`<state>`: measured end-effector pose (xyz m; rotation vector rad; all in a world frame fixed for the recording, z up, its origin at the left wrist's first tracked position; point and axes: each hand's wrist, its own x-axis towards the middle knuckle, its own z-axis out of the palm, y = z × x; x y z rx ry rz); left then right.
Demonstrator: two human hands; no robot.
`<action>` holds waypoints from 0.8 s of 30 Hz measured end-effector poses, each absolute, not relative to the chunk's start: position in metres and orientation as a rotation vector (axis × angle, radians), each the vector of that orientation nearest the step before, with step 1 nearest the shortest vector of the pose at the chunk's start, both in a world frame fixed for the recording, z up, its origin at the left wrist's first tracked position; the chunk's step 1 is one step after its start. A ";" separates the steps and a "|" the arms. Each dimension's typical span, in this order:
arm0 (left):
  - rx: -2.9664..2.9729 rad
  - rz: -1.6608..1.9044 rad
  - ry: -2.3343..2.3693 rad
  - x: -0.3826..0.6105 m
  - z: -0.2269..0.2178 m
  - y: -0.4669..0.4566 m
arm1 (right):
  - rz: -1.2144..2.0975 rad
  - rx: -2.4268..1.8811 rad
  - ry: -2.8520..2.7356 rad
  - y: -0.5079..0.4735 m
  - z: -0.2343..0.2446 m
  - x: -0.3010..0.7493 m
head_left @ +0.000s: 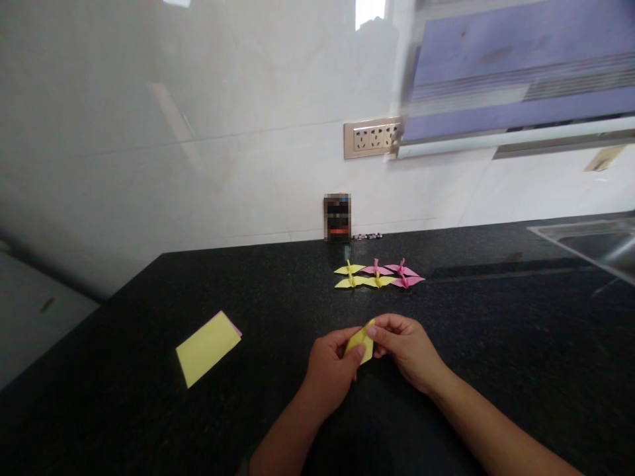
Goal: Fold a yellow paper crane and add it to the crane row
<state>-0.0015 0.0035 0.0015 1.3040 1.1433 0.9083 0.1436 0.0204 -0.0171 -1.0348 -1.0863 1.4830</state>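
Observation:
Between my two hands is a small folded piece of yellow paper [366, 348], held just above the dark countertop. My left hand [331, 369] pinches its left and lower side, the thumb lying across the front. At the upper right corner, my right hand [404, 344] grips the paper between thumb and fingers. Fingers behind the paper are partly hidden. Beyond my hands stand several folded paper cranes in two rows, yellow cranes [352, 281] on the left and pink cranes [407, 281] on the right.
A stack of yellow and pink paper sheets [208, 350] lies left on the black countertop [278, 284]. A blurred-out dark box [337, 218] leans at the wall beside a patterned strip [368, 236]. A sink [605, 246] is at far right, below sockets [376, 137] and a purple panel [496, 59].

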 end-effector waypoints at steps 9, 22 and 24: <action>1.219 0.956 1.161 0.002 -0.001 0.002 | 1.511 -1.017 -1.062 0.018 -0.015 0.141; 1.173 0.903 1.211 -0.001 -0.003 0.004 | 1.325 -1.085 -1.046 0.021 -0.012 0.146; 1.176 0.917 1.235 0.000 -0.003 0.004 | 1.346 -1.075 -1.026 0.022 -0.012 0.146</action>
